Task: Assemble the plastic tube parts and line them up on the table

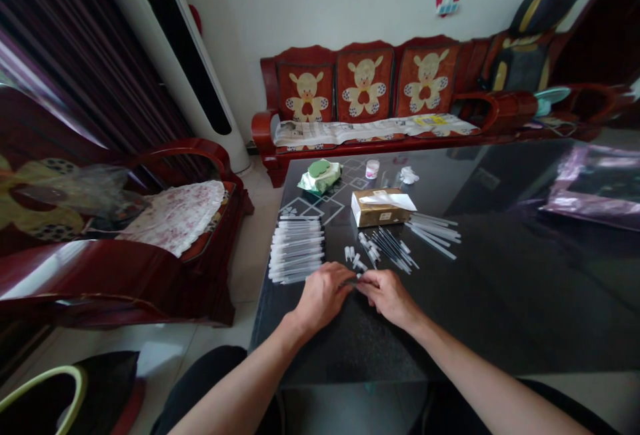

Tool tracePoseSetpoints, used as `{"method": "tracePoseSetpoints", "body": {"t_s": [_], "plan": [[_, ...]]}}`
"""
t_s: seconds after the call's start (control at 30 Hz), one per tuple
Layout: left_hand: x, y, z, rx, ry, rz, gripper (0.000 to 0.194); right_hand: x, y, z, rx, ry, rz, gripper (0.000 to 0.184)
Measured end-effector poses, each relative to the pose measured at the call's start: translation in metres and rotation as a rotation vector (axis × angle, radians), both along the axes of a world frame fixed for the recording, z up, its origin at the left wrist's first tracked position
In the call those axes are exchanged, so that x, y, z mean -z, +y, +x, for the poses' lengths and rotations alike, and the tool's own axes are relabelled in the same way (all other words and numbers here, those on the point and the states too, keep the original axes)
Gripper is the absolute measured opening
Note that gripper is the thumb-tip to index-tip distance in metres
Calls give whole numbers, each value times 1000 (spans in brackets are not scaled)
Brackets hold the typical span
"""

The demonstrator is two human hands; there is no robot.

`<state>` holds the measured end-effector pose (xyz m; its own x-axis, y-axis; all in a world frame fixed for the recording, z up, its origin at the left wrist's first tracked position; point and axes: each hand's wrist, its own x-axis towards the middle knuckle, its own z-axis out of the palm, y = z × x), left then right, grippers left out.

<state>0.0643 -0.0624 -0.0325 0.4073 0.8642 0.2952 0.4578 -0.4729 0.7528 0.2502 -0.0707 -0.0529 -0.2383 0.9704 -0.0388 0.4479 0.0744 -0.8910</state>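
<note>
Because it seems tiny, left hand and right hand pinch something indistinct near the glossy black counter's near-left corner.

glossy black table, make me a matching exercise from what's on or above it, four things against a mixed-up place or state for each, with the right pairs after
1. green-and-white soft packet
2. gold-brown cardboard box
3. long whitish tubes at left
4. bare left hand and bare right hand

A. lying side by side
B. fingertips close together
C. near the table's far left corner
D. under white paper

Pairs: 1-C, 2-D, 3-A, 4-B
</note>
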Motion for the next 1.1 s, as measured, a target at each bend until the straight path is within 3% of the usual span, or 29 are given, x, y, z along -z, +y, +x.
{"method": "tracePoseSetpoints", "body": {"t_s": [0.13,0.23,0.4,0.5,0.8,1.1], "plan": [[10,-4,3,57,299,45,21,5,-2,-5,-30,16,-55,30],[6,5,-6,47,384,108,20,2,-1,-1,-12,38,-67,28],[-6,35,-44,-195,364,219,20,-5,1,9,68,62,-42,35],[-5,48,-61,-285,431,198,20,-6,1,11,68,60,-59,35],[4,55,-53,-278,724,118,23,-9,5,24,106,64,-42,33],[13,56,-59,-246,641,194,27,-22,31,84,422,57,95,32]]}}
